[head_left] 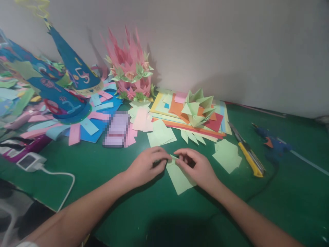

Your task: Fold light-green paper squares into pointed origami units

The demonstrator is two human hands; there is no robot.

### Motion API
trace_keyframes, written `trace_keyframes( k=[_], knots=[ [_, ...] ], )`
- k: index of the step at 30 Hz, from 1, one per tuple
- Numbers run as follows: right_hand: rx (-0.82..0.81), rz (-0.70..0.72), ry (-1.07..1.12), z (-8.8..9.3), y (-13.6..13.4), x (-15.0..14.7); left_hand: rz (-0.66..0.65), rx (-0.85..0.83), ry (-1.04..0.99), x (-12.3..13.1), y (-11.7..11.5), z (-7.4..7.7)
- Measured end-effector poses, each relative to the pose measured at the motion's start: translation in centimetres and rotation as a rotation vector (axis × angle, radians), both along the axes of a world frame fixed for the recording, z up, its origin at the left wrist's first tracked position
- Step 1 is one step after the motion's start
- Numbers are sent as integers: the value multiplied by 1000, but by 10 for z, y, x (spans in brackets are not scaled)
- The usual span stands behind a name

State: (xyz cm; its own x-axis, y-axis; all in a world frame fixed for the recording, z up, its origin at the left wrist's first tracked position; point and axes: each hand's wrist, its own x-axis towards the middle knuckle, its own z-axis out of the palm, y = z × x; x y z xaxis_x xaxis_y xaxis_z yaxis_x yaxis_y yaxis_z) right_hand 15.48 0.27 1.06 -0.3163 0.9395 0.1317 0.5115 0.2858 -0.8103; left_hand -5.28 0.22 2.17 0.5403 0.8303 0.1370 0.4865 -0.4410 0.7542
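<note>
Sheet of pale green paper [181, 181], matte and thin, rectangular with crisp edges, lies slantwise near mid-desk, small folded flap at its top end, lower end pointing to 5 o'clock. Left hand [147, 165] at 10 o'clock of it, right hand [202, 168] at 1; each grip narrow, thumb and fingers pinching the flap end. Desk [128, 212] is smooth, glossy green. At 12, coloured paper stack [177, 111] with a spiky folded green paper piece [196, 111] on top; at 11, pink tiered paper piece [131, 65], pointed, with roses and leaves; at 10, blue cones [65, 103] with paper strips around the front base. Toward 2, green squares [227, 156], yellow-handled knife [250, 157], blue glue gun [276, 144], blurred. Right hand hides the sheet's upper right edge; undersides of both pinches can't be seen. Rear-left cone is cut by the frame. Rectangular object [115, 130] at 10 is pixelated, unreadable.
</note>
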Motion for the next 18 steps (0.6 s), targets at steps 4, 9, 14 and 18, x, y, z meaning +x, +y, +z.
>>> trace_keyframes(
  k=[4,9,14,18],
  knots=[
    [-183,-42,221,0,-4,-4,191,-312,-173,8,-1,-8],
    [-248,-28,284,3,-6,-8,235,-485,-230,15,-4,-11],
    [-249,-4,251,5,-6,-9,240,-589,-311,20,-6,-8],
    [-238,7,199,4,-6,-8,208,-624,-277,20,-8,-9]
  ],
)
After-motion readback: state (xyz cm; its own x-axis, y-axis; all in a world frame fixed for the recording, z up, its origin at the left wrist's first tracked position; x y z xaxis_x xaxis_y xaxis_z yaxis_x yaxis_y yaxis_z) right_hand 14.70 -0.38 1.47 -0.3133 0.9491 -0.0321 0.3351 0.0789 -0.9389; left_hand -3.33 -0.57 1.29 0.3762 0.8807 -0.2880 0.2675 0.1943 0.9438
